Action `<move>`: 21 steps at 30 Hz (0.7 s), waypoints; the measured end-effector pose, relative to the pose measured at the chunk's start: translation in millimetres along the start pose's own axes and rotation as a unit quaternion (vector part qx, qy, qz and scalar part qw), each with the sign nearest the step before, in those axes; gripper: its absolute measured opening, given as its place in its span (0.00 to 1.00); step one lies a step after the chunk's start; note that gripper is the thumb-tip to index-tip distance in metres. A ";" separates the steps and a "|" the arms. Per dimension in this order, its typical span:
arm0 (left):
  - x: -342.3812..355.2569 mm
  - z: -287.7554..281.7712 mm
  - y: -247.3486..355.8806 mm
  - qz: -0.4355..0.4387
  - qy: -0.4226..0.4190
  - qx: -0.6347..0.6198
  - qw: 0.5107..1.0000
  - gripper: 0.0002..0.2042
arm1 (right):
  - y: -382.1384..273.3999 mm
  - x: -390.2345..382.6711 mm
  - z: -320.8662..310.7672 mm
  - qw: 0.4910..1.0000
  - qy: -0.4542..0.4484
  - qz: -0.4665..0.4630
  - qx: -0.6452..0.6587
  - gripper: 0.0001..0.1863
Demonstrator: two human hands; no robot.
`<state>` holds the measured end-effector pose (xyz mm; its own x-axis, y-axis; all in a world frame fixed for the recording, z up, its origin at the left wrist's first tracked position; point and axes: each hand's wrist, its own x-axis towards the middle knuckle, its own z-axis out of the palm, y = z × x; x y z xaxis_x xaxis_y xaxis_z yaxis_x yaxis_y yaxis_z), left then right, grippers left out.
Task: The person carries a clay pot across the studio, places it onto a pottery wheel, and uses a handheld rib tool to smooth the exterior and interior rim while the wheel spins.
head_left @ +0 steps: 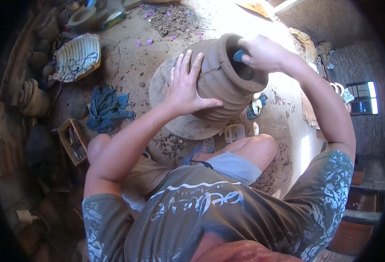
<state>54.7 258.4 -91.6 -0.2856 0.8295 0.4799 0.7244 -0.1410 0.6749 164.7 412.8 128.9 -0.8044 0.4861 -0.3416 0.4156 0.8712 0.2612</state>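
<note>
A large wet clay pot with horizontal ridges stands in front of me on a round grey turning board. My left hand lies on the pot's left outer side, fingers apart and stretched along the clay. My right hand is at the pot's mouth, closed on a small blue tool held just inside the rim; its lower fingers are partly hidden.
At the left lie a ribbed white container with cords, blue cloth, a wooden box and clay vessels. A small plastic container sits beyond my right knee. Clay crumbs lie at the back.
</note>
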 end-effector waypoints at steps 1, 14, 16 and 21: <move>0.2 1.8 0.6 0.001 0.004 -0.004 1.000 0.68 | 7.3 -2.9 -0.8 0.997 -0.011 0.024 0.079 0.14; 64.5 -79.0 86.2 0.069 0.087 -0.333 0.936 0.19 | -18.6 -50.8 11.7 0.734 0.206 -0.165 0.625 0.09; 68.6 -84.3 96.9 0.128 0.146 -0.213 0.958 0.09 | -19.8 -49.9 18.7 0.757 0.218 -0.201 0.582 0.09; 68.5 -91.2 117.1 0.227 0.131 -0.062 0.963 0.07 | -5.4 -60.8 16.2 0.844 0.183 -0.217 0.454 0.08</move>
<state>62.8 249.4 71.4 -0.1172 0.5045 0.8554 0.7357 -0.5345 0.4160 218.2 379.6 133.6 -0.9729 0.1983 0.1191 0.0676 0.7359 -0.6737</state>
